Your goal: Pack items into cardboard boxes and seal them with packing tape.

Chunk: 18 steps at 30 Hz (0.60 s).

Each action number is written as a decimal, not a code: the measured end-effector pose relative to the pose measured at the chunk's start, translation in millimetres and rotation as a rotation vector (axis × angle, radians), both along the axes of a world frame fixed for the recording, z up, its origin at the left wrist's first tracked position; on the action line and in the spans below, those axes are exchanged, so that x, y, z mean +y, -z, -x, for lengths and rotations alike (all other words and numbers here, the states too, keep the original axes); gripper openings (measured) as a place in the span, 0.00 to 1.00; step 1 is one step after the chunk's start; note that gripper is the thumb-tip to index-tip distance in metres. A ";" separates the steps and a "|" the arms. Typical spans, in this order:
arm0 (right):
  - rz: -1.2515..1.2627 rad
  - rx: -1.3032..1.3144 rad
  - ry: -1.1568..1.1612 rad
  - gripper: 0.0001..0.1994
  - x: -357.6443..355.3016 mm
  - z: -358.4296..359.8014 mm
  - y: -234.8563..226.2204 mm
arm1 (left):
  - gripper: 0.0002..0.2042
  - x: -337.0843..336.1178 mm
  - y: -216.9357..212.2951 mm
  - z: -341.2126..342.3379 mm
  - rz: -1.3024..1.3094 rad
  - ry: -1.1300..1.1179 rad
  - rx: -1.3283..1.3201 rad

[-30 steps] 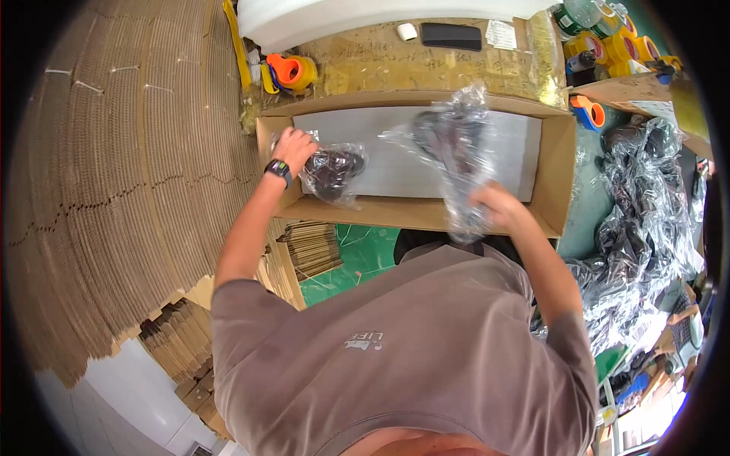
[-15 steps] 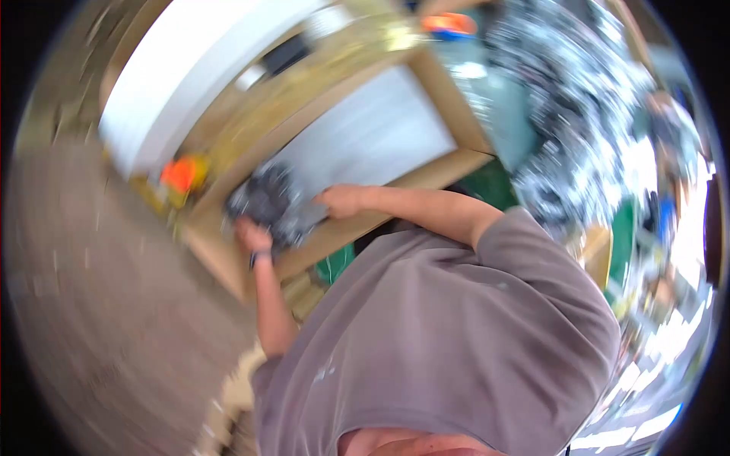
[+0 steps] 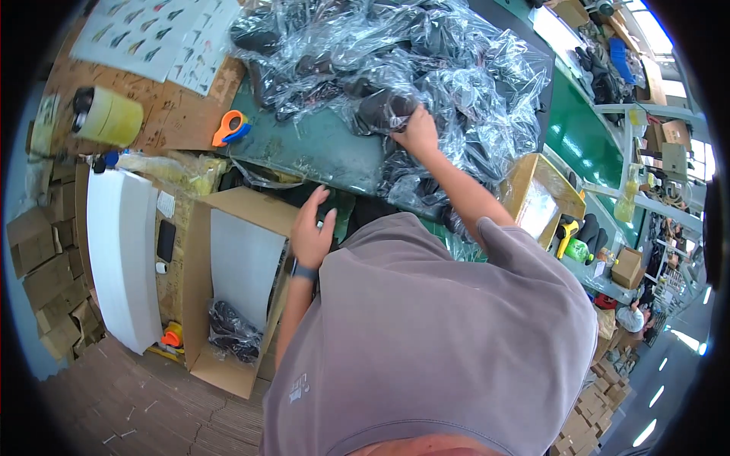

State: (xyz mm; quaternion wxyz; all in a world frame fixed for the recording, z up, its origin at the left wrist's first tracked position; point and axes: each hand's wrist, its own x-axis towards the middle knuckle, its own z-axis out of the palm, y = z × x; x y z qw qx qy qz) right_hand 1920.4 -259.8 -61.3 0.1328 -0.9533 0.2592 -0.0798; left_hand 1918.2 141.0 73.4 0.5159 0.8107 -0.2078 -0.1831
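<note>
My right hand (image 3: 420,133) reaches to the heap on the green-topped table and grips the edge of a dark, rounded bagged bicycle saddle (image 3: 384,110) in clear plastic. The fingertips are partly hidden by the film. Around it lie several more dark pieces in crinkled clear bags (image 3: 479,83). My left hand (image 3: 312,232) holds nothing; its fingers are spread beside the rim of an open cardboard box (image 3: 199,281). Inside that box, another bagged dark piece (image 3: 234,330) rests at the near end, on a white sheet (image 3: 242,251) lining the bottom.
An orange and blue tape dispenser (image 3: 230,128) and a yellow tape roll (image 3: 110,116) lie near the printed sheets (image 3: 152,30). White sheets (image 3: 122,258) are stacked left of the box, with a black phone (image 3: 165,240) between. A smaller carton (image 3: 544,194) stands at the right.
Both hands have left the bagged piece, which now lies in the box. My right hand has moved to the heap and taken hold of another. The view has turned toward the table.
</note>
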 end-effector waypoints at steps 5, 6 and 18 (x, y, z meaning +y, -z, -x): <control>-0.377 -0.064 0.040 0.64 17.6 -26.1 -52.7 | 0.29 -147.1 81.2 -19.9 0.221 -0.057 0.577; -0.449 -0.164 0.013 0.61 28.3 -23.0 -69.5 | 0.28 -174.5 85.5 -18.2 0.269 -0.239 0.704; -0.613 -0.189 0.282 0.51 -54.2 44.9 -34.5 | 0.31 -119.1 63.6 -18.8 1.302 -0.404 1.700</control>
